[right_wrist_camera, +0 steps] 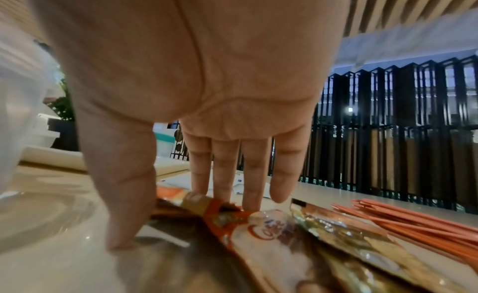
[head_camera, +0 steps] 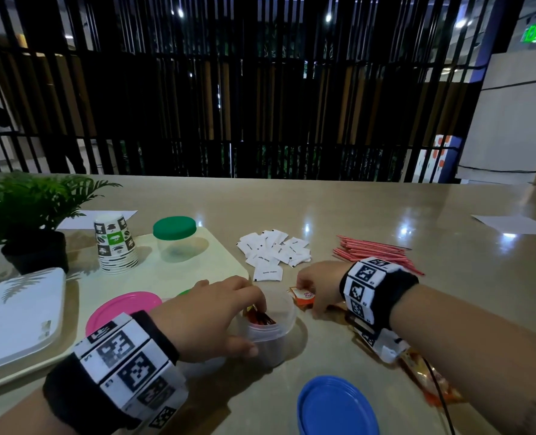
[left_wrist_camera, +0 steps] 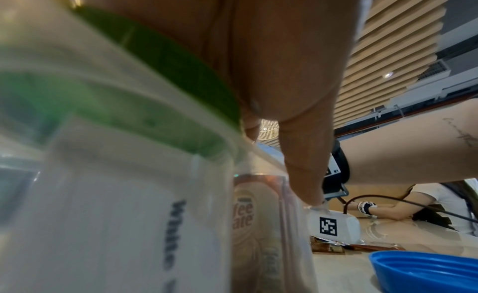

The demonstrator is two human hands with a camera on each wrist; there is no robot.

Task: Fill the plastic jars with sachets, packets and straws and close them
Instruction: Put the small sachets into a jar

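Nearest, a blue lid (head_camera: 337,407) lies on the table (head_camera: 370,215). Just behind it, the left hand (head_camera: 210,315) grips the open plastic jar (head_camera: 273,328), thumb on the near wall, fingers curled over the rim; orange packets (head_camera: 258,317) stand inside. To the right, the right hand (head_camera: 318,285) has its fingers almost straight, tips pressing on coffee packets (right_wrist_camera: 271,234) lying flat on the table. Farther away lie white sachets (head_camera: 274,251) and red straws (head_camera: 376,254). A closed jar with a green lid (head_camera: 174,238) stands on a tray (head_camera: 222,262).
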